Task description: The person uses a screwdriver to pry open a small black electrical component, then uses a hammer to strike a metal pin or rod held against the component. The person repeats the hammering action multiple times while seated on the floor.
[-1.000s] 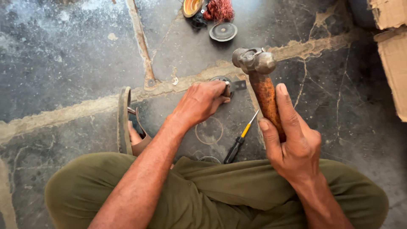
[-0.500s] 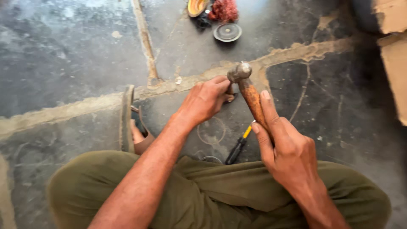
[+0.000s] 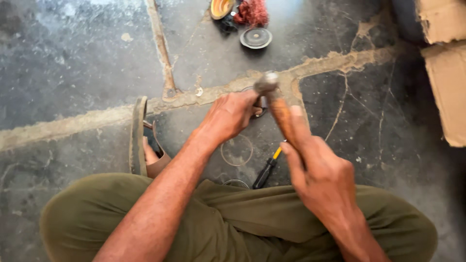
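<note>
Wooden and worn brown, the handle of the hammer sits in my right hand, fingers wrapped tight round it with the forefinger laid along the shaft; its steel head is blurred just above my left hand, over the pale cement seam that crosses the floor. My left hand is curled down against the floor, fingers bent and pressed on a small dark metal piece of which only an edge shows past my fingertips; I cannot tell quite what it is, nor whether the hammer head is touching it. Just beside my right hand, nearer my knees, a screwdriver with a black grip and a yellow collar lies on the floor, its tip pointing up toward the hammer. Between my two forearms a thin wire ring lies flat on the stone, and part of a second ring shows at the hem of my olive trousers. I sit cross-legged, and my sandal stands on its edge to the left of my left wrist. Well apart, at the top of the view, a round grey disc lies near a tuft of red fibre and a yellow-lined cup. Torn cardboard lies along the right edge.
</note>
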`<state>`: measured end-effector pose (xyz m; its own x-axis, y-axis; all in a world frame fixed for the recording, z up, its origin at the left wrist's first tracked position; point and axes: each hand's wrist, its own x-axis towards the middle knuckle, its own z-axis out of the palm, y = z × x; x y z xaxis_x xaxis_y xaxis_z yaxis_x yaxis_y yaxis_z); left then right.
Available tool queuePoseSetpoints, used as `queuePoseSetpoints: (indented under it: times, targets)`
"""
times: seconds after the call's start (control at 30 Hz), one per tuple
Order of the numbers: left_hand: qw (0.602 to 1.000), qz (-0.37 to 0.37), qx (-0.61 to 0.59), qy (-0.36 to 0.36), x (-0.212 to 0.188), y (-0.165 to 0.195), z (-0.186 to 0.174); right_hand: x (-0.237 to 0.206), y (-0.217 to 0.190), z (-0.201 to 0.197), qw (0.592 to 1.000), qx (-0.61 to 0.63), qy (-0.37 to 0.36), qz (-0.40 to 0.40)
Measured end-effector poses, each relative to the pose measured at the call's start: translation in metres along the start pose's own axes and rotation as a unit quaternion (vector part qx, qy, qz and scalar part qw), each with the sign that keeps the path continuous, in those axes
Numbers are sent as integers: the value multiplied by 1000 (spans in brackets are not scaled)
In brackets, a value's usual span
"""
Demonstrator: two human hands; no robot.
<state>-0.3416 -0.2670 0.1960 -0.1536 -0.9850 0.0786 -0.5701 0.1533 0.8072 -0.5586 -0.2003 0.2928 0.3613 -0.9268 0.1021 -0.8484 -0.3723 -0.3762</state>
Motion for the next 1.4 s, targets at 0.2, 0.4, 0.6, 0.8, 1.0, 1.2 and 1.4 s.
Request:
queuePoseSetpoints:
  times: [0.2, 0.4, 0.6, 0.8, 1.0, 1.2, 1.4]
  targets:
    - [1000, -20, 4, -9, -2, -3, 0, -1, 2, -10, 978, 95, 159, -98]
    - [998, -43, 28, -27, 3, -4, 5, 14, -2, -2, 1000, -6, -21, -12]
    - [999, -39, 1, -27, 0, -5, 2, 4, 9, -14, 982, 45, 150, -103]
    - [996, -46, -45, -59, 13, 5, -8, 16, 34, -6, 988, 31, 133, -75]
    - [994, 97, 0, -41, 8, 13, -6, 16, 32, -4, 989, 95, 105, -40]
    - [991, 130, -9, -33, 4, 9, -5, 10, 24, -10, 983, 92, 124, -102]
    - [996, 47, -28, -69, 4, 8, -4, 6, 16, -18, 983, 100, 124, -94]
